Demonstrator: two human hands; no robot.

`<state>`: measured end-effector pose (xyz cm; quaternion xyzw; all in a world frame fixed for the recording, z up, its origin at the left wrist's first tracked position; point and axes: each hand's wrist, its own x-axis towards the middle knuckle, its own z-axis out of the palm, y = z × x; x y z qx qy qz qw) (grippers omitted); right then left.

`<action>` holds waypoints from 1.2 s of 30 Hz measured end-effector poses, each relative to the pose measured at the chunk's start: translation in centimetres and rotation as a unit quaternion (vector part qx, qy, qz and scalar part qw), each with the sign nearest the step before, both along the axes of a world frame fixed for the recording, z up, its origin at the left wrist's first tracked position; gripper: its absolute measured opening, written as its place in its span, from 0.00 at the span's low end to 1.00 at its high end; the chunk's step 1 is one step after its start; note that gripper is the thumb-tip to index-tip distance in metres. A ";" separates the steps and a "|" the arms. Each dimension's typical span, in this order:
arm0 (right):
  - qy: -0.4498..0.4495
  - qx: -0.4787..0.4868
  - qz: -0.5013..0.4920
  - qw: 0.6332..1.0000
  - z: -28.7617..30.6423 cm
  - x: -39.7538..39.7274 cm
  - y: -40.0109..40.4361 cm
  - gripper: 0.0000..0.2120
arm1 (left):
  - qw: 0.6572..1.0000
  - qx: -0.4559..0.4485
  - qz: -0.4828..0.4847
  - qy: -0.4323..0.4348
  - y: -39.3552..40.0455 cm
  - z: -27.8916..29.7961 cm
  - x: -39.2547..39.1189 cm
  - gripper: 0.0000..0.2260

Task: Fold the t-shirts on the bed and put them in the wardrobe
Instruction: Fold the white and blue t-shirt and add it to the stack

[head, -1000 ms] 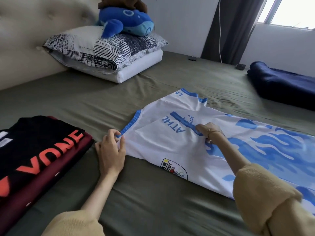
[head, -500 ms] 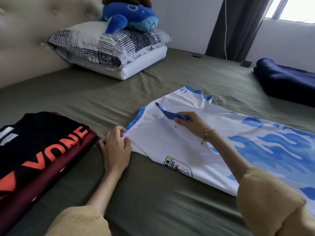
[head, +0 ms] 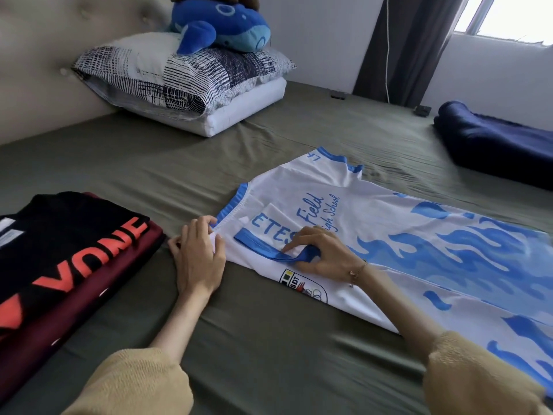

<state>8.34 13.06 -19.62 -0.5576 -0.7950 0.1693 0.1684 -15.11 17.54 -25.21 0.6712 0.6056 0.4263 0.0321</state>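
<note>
The bed [head: 269, 339] carried a white-and-blue t-shirt [head: 389, 235], spread toward three o'clock; thin, limp, probably slippery, best held by hems and seams. At nine o'clock lay folded shirts [head: 68, 250]. The left hand [head: 199, 256] pinched the shoulder edge; the right hand [head: 321, 254] pinched the folded sleeve's blue cuff [head: 281, 251].

Olive sheet stretched across the bed [head: 269, 354], tufted beige headboard [head: 45, 55] at the left, white wall [head: 323, 34] behind, a dark curtain [head: 404, 49] hanging by the bright window [head: 514, 13], daylight pouring in from the far right corner.
</note>
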 end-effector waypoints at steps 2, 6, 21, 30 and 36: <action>-0.054 -0.009 0.004 0.999 -0.2 0.1 -0.8 0.30 | 0.998 0.028 -0.046 0.045 -0.2 0.0 -0.1 0.19; -0.220 -0.016 0.044 0.974 -0.3 0.2 -3.2 0.42 | 0.963 0.071 -0.193 0.174 -0.7 0.5 0.0 0.23; -0.201 -0.071 -0.212 0.954 0.4 8.4 -14.9 0.42 | 0.825 -0.077 -0.334 0.450 -3.5 4.1 5.1 0.37; -0.252 -0.179 -0.417 0.855 -0.7 15.5 -21.7 0.32 | 0.796 -0.216 -0.248 0.508 -5.9 4.7 9.4 0.39; -0.215 -0.235 -0.460 0.829 -0.7 17.1 -25.5 0.37 | 0.783 -0.287 -0.237 0.498 -8.6 5.4 8.8 0.38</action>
